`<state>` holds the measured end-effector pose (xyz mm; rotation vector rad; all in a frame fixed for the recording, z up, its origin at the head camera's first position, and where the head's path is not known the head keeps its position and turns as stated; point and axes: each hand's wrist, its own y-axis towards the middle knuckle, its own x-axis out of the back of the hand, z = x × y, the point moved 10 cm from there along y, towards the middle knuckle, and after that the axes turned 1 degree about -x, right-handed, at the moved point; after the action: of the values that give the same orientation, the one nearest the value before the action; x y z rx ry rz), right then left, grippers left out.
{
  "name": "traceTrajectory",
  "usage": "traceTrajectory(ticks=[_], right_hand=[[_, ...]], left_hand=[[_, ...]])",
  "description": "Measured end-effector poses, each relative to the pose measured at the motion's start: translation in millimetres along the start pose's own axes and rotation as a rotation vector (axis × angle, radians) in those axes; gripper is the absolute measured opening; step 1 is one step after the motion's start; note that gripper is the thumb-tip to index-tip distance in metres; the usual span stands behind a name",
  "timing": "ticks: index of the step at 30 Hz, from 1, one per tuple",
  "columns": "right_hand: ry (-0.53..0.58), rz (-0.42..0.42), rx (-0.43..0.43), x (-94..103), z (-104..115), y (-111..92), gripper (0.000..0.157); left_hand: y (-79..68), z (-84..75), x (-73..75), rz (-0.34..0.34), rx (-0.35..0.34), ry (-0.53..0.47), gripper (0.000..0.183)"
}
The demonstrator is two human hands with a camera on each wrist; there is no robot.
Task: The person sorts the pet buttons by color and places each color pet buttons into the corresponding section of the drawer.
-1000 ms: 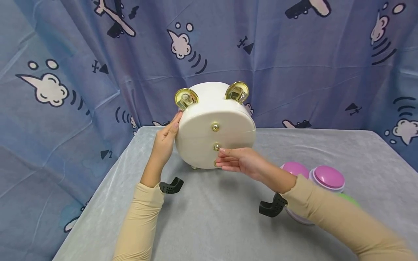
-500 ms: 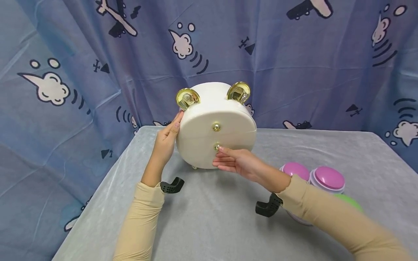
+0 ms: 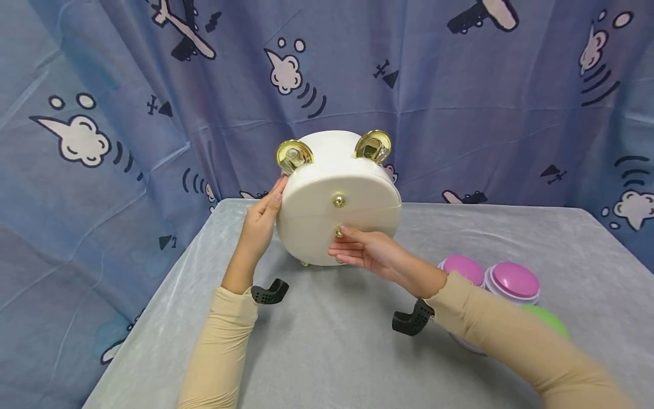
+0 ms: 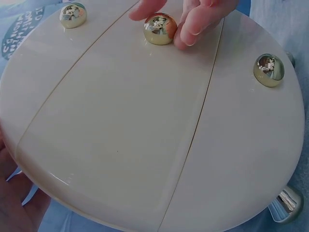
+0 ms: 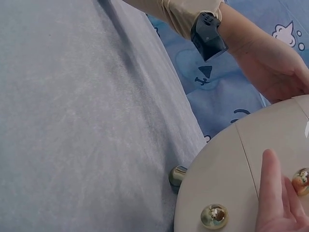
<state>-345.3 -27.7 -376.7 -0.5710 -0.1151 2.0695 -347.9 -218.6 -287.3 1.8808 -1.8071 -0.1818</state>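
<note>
A white round drawer box [image 3: 311,227], shaped like an alarm clock with gold bells [image 3: 294,156], stands upright on the grey cloth. Gold ball knobs run down its front; the seams between its drawers look closed. My left hand [image 3: 258,221] rests along the box's left side, fingers pointing up and thumb near the front edge. In front of the box is my right hand [image 3: 375,253], thumb and fingers pinching the middle knob [image 4: 161,30]. The left wrist view shows its fingers against one side of that knob and the thumb tip right at the other. The right hand partly hides the lowest knob.
Round pink-topped objects [image 3: 516,279] and a green-topped one [image 3: 546,319] sit on the right, partly behind the right sleeve. The grey cloth [image 3: 317,352] covers the table. A blue patterned curtain [image 3: 347,68] hangs close behind the box.
My right hand has slid slightly left, so its thumb now overlaps the middle knob and its fingers reach beneath. My left hand and the box stay in place.
</note>
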Motion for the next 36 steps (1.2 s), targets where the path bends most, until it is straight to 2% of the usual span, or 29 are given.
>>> traceTrajectory(ticks=[4,11,18,36], right_hand=[[0.021,-0.006,0.012,-0.5,1,1,0.022],[0.023,-0.014,0.015,0.6,2,0,0.024],[0.006,-0.01,0.029,0.9,0,-3,0.018],[-0.064,0.023,0.035,-0.9,-10,-27,0.017]], left_hand=[[-0.2,0.3,0.9,0.001,-0.001,0.007,0.044],[-0.3,-1.9,1.4,0.004,-0.002,0.016,0.045],[-0.2,-1.2,0.6,0.01,0.006,0.015,0.044],[-0.3,1.4,0.2,0.025,0.02,0.016,0.046]])
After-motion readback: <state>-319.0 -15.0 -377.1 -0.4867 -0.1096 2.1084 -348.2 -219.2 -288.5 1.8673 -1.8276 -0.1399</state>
